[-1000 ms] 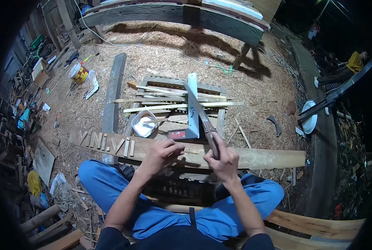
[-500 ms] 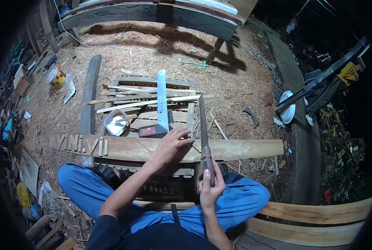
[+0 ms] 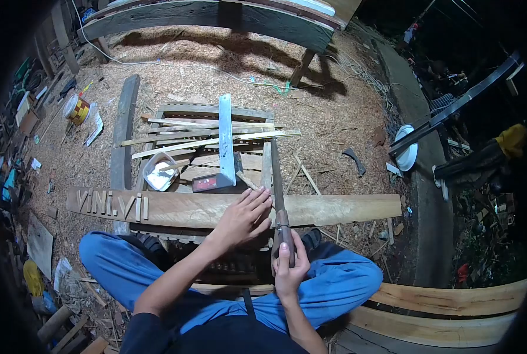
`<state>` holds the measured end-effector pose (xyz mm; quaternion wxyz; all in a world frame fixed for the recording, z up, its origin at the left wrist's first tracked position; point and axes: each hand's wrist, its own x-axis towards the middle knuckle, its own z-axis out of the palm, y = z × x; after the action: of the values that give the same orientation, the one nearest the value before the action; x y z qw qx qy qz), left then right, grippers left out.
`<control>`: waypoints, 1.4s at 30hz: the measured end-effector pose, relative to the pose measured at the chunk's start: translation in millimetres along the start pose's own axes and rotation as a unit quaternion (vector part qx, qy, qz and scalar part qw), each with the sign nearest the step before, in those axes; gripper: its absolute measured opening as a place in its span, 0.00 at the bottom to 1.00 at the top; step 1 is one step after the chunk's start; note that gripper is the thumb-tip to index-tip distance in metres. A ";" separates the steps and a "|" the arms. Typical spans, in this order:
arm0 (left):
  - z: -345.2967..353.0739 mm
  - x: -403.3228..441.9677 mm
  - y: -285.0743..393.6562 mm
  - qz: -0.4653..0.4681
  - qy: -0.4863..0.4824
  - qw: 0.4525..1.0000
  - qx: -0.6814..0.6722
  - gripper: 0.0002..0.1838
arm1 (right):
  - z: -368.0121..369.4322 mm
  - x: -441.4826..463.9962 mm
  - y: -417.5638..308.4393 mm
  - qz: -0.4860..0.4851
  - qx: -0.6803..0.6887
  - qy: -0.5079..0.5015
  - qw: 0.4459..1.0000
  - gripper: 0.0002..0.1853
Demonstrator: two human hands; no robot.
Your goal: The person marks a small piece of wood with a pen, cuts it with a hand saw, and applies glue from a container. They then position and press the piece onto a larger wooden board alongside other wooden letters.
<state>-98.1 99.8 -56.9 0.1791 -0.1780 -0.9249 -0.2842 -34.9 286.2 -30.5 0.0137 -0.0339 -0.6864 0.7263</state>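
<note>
My right hand is wrapped around the wooden handle of a long, dark, narrow-bladed knife, its blade pointing away from me. Beside the blade, my left hand lies palm down with its fingers stretched forward, holding a thin wooden strip against the long curved board. The strip's far end sticks out past the fingertips; the rest is mostly hidden. Raised wooden letters stand on the board's left end.
Beyond the board, several wood strips, a metal straightedge, a red-and-black box and a tub of white material rest on a slatted frame. A workbench stands behind. At right walks a person.
My left hand's fingers have straightened and flattened over the strip. The knife has shifted slightly left and its tip is lower. The person at right has moved nearer.
</note>
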 end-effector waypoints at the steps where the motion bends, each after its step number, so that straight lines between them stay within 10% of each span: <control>1: -3.3 1.0 -2.5 0.009 -0.030 0.999 0.021 0.28 | -0.7 1.2 4.2 -0.015 -0.026 -0.006 1.000 0.24; 9: 1.6 -1.7 -12.9 0.042 -0.036 0.996 0.076 0.28 | 14.3 -11.6 -12.0 -0.090 -0.252 -0.050 0.962 0.26; 42: 2.4 -1.2 -12.0 0.038 -0.055 0.995 0.069 0.27 | 19.8 -10.2 -10.2 -0.121 -0.243 -0.045 0.961 0.23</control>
<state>-102.8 91.7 -64.8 0.1505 -0.2156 -0.9433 -0.2025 -26.4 266.4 -18.9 0.0617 0.0801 -0.8412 0.5312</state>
